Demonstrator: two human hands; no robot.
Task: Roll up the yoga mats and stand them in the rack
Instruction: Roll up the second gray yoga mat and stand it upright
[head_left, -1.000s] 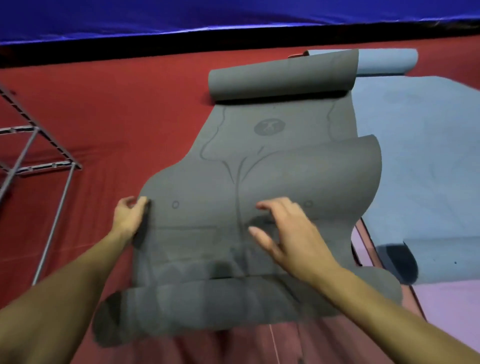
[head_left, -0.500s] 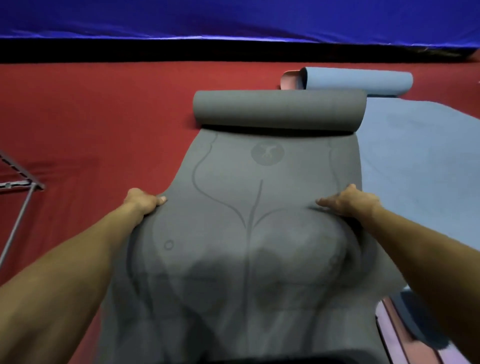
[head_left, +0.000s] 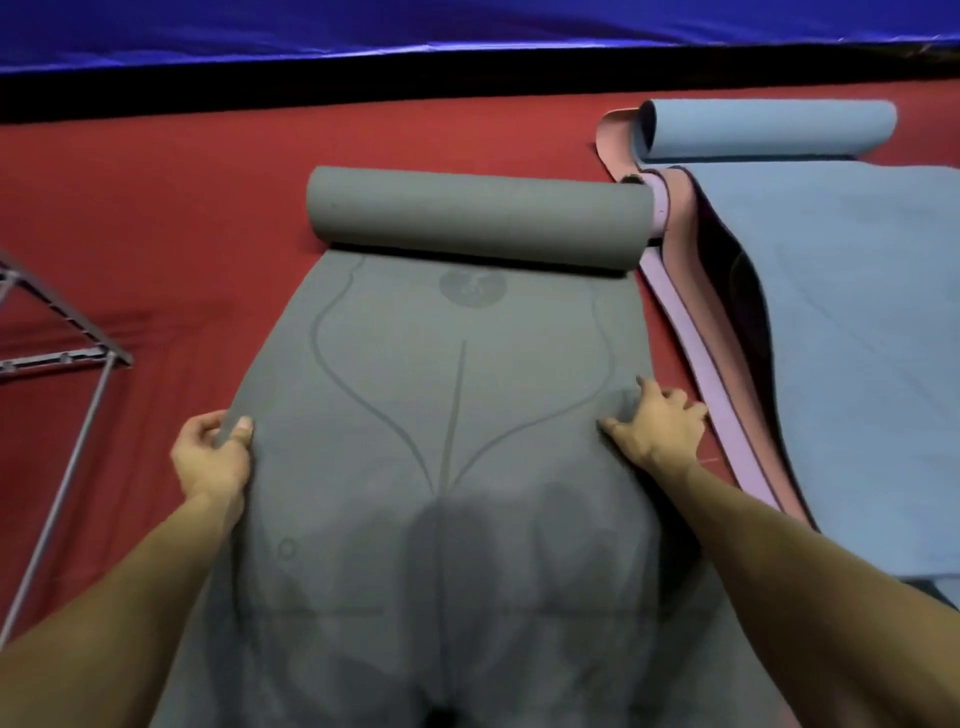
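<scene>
A grey yoga mat (head_left: 447, 395) with dark line markings lies lengthwise in front of me on the red floor, its far end curled into a roll (head_left: 478, 218). My left hand (head_left: 210, 457) pinches the mat's left edge, thumb on top and fingers underneath. My right hand (head_left: 657, 423) rests on the mat's right edge with fingers spread and bent over it. To the right lies a blue mat (head_left: 852, 332), its far end also curled (head_left: 769, 127), on top of a pink mat (head_left: 691, 332).
A grey metal rack frame (head_left: 67, 358) stands on the red floor (head_left: 182, 208) at the left. A dark strip and a blue wall covering (head_left: 363, 26) run along the back.
The buckled grey mat has been spread flat along the floor. Both hands moved outward to its side edges, the right from the middle to the right edge.
</scene>
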